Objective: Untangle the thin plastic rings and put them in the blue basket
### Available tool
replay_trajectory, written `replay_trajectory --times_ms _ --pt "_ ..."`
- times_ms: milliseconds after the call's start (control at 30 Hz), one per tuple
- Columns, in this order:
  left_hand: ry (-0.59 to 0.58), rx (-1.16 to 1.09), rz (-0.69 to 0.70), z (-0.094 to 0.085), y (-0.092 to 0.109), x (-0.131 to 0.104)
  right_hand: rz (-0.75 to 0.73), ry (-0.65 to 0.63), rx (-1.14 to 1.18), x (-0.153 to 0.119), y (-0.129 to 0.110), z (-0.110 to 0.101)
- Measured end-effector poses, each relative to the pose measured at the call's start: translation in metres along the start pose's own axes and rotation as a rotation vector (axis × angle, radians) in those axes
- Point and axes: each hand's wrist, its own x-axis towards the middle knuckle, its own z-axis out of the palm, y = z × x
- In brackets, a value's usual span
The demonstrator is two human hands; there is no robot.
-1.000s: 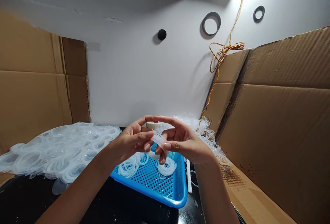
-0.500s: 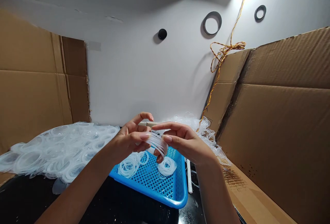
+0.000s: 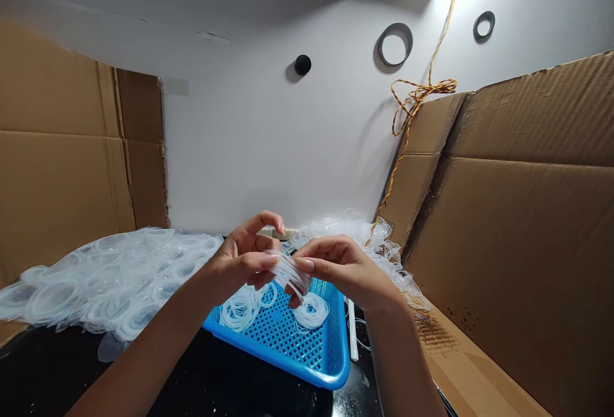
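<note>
Above a blue perforated basket (image 3: 273, 354), my left hand (image 3: 244, 255) grips a bundle of thin translucent white rings (image 3: 290, 274), its thumb on top and its index finger raised and curled. My right hand (image 3: 343, 267) pinches the same bundle at its right side between thumb and fingertips. Part of the bundle is hidden behind the fingers. Below, in the basket, lie a coil of similar rings (image 3: 238, 311) at the left and another ring coil (image 3: 311, 311) at the right.
A big heap of bagged-looking translucent rings (image 3: 119, 270) covers the left side. More loose rings (image 3: 384, 244) pile up at the back right. A white stick (image 3: 353, 330) lies beside the basket on the black table (image 3: 201, 378). Cardboard walls (image 3: 522, 244) stand at both sides.
My right hand's index finger has bent down from its stretched position over the rings to pinch them with the thumb. The left hand stays nearly in place, holding the bundle.
</note>
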Motion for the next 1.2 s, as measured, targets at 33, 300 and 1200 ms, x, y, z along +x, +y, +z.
replay_trajectory --times_ms 33,300,1200 --pt "-0.001 0.002 0.000 0.0001 0.0002 -0.0002 0.001 0.010 -0.008 0.0002 0.0002 0.0001" --pt "-0.086 0.005 0.029 -0.0044 -0.0024 0.0002 -0.016 0.024 0.005 0.0010 0.0005 0.0009" --pt "0.072 -0.115 -0.076 -0.0012 -0.0025 0.0040 0.104 -0.106 0.060 0.0031 -0.0003 -0.0034"
